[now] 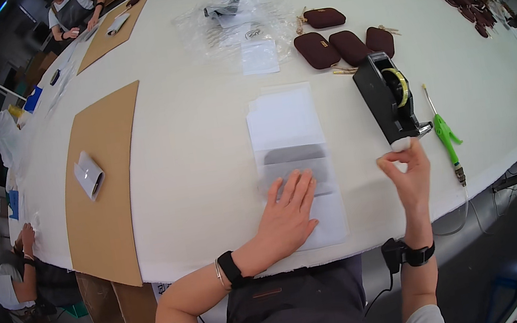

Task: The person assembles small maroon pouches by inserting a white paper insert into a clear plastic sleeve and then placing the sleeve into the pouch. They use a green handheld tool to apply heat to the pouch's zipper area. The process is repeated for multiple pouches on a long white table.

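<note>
My left hand [285,214] lies flat with its fingers spread, pressing on a folded grey translucent sheet [294,154]. That sheet rests on a stack of white paper or thin film [282,121] in front of me. At the near end of a black tape dispenser [374,94], my right hand [412,172] has thumb and fingertip brought together in a pinch. A white cover [401,145] wraps one of its fingertips. Whatever the pinch holds is too small to make out. A roll of yellowish tape [399,87] sits in the dispenser.
Right of the dispenser lies a green air blow gun [447,136] with a hose. Several dark maroon pouches [317,50] and clear plastic bags [238,24] lie beyond. At left, a brown cardboard sheet [109,210] carries a small folded white piece [89,175]. Other people work around the table.
</note>
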{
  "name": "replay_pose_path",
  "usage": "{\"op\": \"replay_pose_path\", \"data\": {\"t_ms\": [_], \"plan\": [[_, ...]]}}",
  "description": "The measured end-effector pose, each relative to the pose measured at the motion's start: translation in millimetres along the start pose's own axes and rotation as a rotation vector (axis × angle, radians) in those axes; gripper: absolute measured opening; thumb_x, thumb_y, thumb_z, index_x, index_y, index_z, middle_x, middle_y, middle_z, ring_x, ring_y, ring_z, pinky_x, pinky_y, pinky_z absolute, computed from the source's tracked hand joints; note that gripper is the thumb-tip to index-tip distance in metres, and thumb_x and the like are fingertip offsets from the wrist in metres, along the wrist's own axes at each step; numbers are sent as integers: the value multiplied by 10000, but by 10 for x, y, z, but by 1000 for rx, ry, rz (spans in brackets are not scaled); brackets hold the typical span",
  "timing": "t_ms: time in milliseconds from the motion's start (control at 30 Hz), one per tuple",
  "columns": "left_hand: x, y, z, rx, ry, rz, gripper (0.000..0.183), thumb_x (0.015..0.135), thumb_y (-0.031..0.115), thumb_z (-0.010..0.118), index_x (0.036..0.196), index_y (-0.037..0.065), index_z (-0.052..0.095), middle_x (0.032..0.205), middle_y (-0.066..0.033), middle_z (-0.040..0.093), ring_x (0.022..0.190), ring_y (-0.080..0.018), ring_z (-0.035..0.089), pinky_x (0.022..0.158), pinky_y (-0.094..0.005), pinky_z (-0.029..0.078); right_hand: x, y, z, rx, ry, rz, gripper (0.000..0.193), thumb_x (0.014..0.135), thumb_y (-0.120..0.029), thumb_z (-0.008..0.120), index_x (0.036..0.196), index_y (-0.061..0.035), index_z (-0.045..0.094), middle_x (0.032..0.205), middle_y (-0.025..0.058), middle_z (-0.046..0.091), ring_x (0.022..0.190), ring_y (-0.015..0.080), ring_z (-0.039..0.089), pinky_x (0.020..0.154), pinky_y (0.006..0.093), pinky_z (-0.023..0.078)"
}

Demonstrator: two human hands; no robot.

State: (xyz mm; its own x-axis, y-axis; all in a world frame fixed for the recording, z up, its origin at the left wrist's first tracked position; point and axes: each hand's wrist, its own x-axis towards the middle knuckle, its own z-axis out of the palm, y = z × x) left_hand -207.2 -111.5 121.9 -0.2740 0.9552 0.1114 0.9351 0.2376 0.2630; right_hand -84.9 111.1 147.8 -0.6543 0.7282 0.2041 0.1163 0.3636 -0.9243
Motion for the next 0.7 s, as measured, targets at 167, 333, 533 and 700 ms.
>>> {"op": "replay_pose_path", "data": {"t_ms": [167,333,533,700], "plan": [[-6,-20,33,-33,16,-9,729,746,302,704,1308,-55,407,1383,-171,344,1339,-325,260,1077,-477,205,38,-153,865,142,-202,-2,286,735,-33,714,937,-9,513,744,62,664,772,107,595,742,253,442],[1,-16,88,-66,80,-1,724,745,293,705,1298,-66,407,1355,-191,341,1299,-355,274,1083,-487,201,83,15,1174,173,-253,48,279,748,-49,709,948,-1,521,773,77,675,744,121,594,715,254,452],[-16,-50,87,-104,93,17,696,740,273,711,1273,-70,423,1295,-196,366,1257,-349,306,1080,-488,211,20,131,1242,-227,-167,-345,297,714,-62,718,970,-51,569,811,24,682,930,188,516,865,334,358],[-49,-66,86,-92,88,19,681,741,270,711,1260,-71,432,1274,-192,378,1251,-346,314,1079,-489,214,30,47,1238,-294,-216,-404,310,713,-82,707,996,-74,582,885,3,663,992,214,461,911,352,294]]}}
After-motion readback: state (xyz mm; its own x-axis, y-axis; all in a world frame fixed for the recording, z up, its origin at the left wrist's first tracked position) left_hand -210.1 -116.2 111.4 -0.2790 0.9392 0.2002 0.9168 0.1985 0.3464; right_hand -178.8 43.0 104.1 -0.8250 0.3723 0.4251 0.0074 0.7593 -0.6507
